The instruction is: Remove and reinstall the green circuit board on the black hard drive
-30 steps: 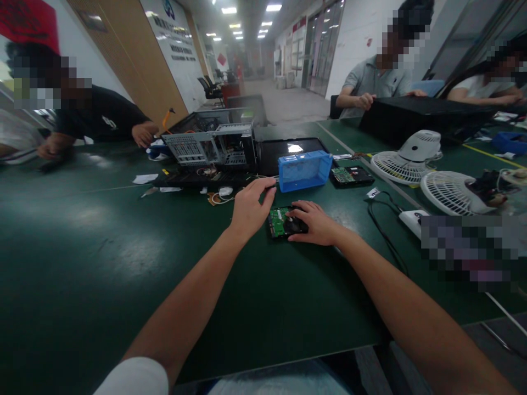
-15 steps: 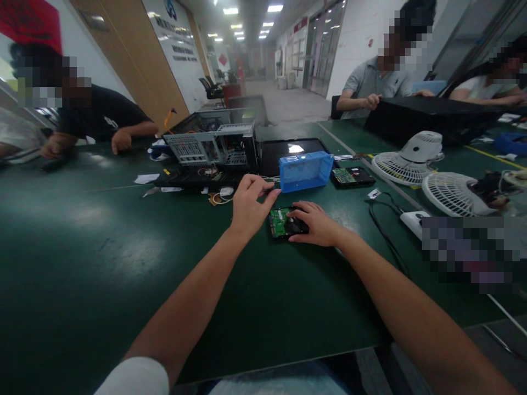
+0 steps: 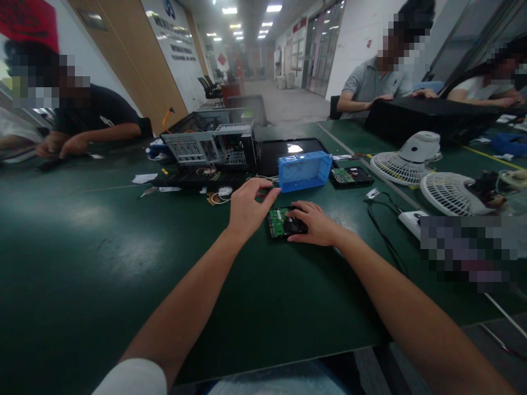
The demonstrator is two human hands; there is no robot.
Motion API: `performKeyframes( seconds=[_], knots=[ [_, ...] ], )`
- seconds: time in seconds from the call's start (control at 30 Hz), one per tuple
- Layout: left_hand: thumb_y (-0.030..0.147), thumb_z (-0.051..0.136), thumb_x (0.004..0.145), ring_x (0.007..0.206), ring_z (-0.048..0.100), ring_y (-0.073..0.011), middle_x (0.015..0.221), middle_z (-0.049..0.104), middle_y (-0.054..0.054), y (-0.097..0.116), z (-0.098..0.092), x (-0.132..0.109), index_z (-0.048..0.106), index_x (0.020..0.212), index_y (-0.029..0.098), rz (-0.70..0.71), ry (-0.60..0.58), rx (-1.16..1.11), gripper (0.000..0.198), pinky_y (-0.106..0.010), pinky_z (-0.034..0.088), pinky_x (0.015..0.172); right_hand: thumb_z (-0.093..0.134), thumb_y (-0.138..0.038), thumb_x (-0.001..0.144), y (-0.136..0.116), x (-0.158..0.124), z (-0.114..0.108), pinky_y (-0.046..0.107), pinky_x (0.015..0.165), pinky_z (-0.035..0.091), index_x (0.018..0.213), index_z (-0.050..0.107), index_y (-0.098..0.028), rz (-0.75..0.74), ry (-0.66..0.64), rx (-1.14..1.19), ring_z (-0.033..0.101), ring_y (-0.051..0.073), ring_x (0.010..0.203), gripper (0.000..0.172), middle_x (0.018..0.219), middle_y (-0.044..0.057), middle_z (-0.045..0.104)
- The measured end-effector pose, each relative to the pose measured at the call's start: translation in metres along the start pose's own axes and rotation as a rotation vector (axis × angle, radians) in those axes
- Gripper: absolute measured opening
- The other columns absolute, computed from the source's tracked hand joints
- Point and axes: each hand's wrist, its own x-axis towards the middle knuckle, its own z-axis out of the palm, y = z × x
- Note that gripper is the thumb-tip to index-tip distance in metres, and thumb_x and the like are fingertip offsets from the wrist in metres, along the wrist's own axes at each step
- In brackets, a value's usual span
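Green circuit board and black casing show on a hard drive (image 3: 276, 222), which lies board side up on the green table. My right hand (image 3: 315, 224) grips it from the right, thumb at the near edge and fingers across the top and far edge. Just beyond the drive's left end hovers my left hand (image 3: 249, 206), its fingers curved and a gap showing between thumb and forefinger; I make out nothing held there. Close by its fingertips a blue plastic bin (image 3: 304, 171) rests on its side, the open face toward me.
Behind my left hand stands an opened computer case (image 3: 209, 145). A second hard drive (image 3: 351, 176) lies right of the bin. Farther right are white fan parts (image 3: 397, 167), a black cable (image 3: 387, 236) and a white power strip (image 3: 411, 220). Other people sit across the table.
My left thumb and forefinger have parted a little, with the hand slightly lower. My right hand stays on the hard drive. The person at left has drawn an arm back.
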Motion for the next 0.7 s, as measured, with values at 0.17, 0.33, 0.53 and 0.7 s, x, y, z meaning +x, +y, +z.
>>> performKeyframes(
  seconds=[0.17,0.33,0.53,0.7],
  knots=[
    [0.029,0.067,0.092,0.081,0.067,-0.0159,0.092,0.069,-0.003,-0.0009,-0.0008,0.0007,0.065,0.097,0.02,-0.02,0.009,0.008,0.01,-0.028,0.057,0.071,0.075,-0.063,0.078,0.0002,-0.0001,-0.0005,0.065,0.115,0.026,0.138,0.058,-0.028,0.005,-0.006,-0.002,0.039,0.04,0.141,0.072,0.152,0.015,0.046],
    [0.017,0.058,0.094,0.095,0.062,-0.0172,0.1,0.063,-0.005,-0.0006,-0.0004,0.0015,0.064,0.097,0.019,0.014,0.022,-0.011,0.007,-0.028,0.058,0.075,0.075,-0.063,0.077,0.0006,0.0,0.0006,0.063,0.116,0.028,0.137,0.059,-0.026,-0.005,0.007,-0.001,0.04,0.04,0.141,0.072,0.151,0.016,0.046],
    [0.014,0.055,0.095,0.1,0.062,-0.021,0.105,0.063,-0.008,-0.0046,-0.0016,0.0026,0.067,0.102,0.021,0.043,0.027,0.073,0.015,-0.035,0.055,0.086,0.074,-0.063,0.078,-0.0002,-0.0002,0.0002,0.063,0.115,0.028,0.137,0.06,-0.026,-0.004,0.003,0.002,0.039,0.041,0.141,0.071,0.152,0.015,0.046],
    [0.014,0.054,0.097,0.102,0.065,-0.0212,0.108,0.068,-0.006,-0.0077,-0.0016,0.0026,0.067,0.106,0.021,0.062,-0.009,0.072,0.018,-0.037,0.054,0.091,0.074,-0.063,0.078,-0.0004,-0.0002,-0.0007,0.062,0.116,0.028,0.137,0.059,-0.026,-0.003,-0.001,0.002,0.039,0.04,0.141,0.071,0.152,0.015,0.045]
  ],
)
